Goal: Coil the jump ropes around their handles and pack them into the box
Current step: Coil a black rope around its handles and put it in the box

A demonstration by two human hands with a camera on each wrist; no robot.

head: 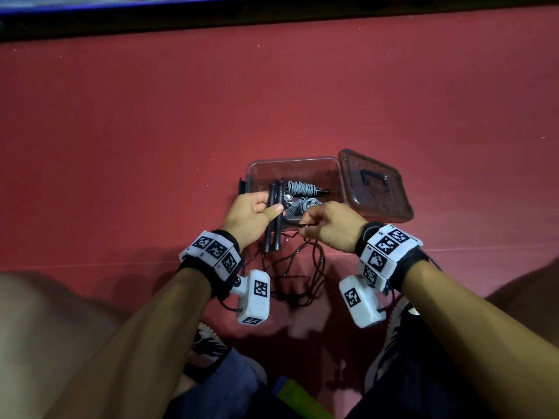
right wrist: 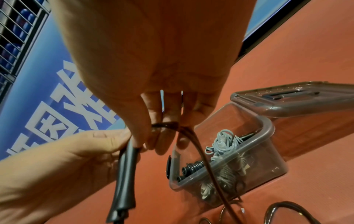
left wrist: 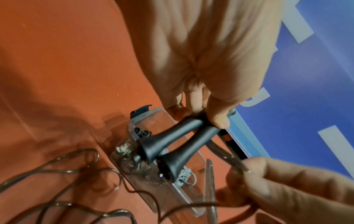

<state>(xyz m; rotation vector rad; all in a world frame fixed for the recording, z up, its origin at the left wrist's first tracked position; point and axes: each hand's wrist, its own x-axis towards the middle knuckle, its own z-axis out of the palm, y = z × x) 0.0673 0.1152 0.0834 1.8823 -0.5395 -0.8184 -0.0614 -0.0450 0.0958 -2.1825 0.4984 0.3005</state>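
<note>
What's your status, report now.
Left hand grips both black handles. Right hand pinches loose rope. Box open, nothing blocking.

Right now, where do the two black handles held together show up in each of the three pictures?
Head view: the black handles stand just left of centre, gripped by the left hand, at the clear box's near edge.
Left wrist view: the black handles sit at centre, flared ends towards the camera.
Right wrist view: the black handles run down the lower left.
Shared landmark: the clear box holding coiled grey ropes.
</note>
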